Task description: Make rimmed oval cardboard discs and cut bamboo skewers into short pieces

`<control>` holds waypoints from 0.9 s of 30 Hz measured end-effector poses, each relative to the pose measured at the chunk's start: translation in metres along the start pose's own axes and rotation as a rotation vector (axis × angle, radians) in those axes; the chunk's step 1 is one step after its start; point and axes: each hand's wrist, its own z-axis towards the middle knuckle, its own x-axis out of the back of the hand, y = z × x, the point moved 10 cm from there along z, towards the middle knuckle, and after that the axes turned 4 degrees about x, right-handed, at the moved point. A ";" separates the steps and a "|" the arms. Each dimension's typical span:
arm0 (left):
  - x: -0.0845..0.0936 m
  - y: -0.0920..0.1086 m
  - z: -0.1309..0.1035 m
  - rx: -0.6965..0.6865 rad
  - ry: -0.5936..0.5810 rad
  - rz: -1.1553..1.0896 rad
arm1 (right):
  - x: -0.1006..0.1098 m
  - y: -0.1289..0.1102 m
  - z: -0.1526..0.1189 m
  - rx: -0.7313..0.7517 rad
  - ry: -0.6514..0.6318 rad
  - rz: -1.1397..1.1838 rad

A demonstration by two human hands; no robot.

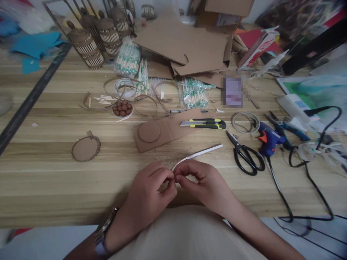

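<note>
My left hand and my right hand meet at the table's near edge, thumbs and fingertips pinched close together. Between them they grip a narrow white strip, whose free end points up and to the right over the table; its other end is hidden by my fingers. Just beyond lies a cardboard piece bearing a cardboard disc and a yellow-and-black utility knife. Black-handled scissors rest to the right. On the left is a round cardboard piece with a braided rim.
A blue glue gun with a trailing black cable and pliers lie at right. Behind are a bowl of brown balls, tape rolls, packets of wrapped sticks, cardboard sheets and lantern-like stick-covered cylinders.
</note>
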 end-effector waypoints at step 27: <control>0.003 0.000 -0.001 0.004 0.028 -0.021 | 0.000 -0.001 -0.003 0.021 0.067 0.069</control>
